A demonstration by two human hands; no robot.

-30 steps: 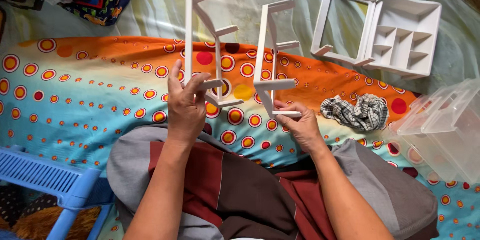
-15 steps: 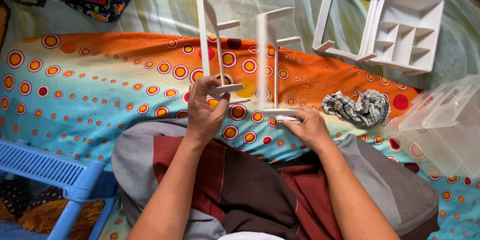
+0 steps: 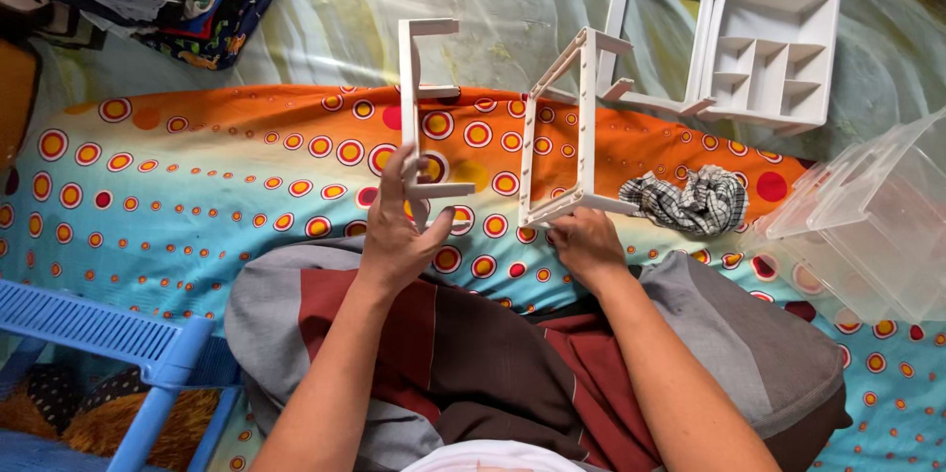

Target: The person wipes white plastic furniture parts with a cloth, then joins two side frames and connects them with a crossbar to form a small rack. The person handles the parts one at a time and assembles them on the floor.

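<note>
I see left hand [image 3: 399,236] pinching white side rail [image 3: 414,127]; right hand [image 3: 583,240] gripping white frame [image 3: 572,127] base; mid-assembly, I judge; next calls for aligning rail with frame.

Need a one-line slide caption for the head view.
Left hand and right hand each hold a white plastic frame piece upright over a spotted orange cloth.
</note>
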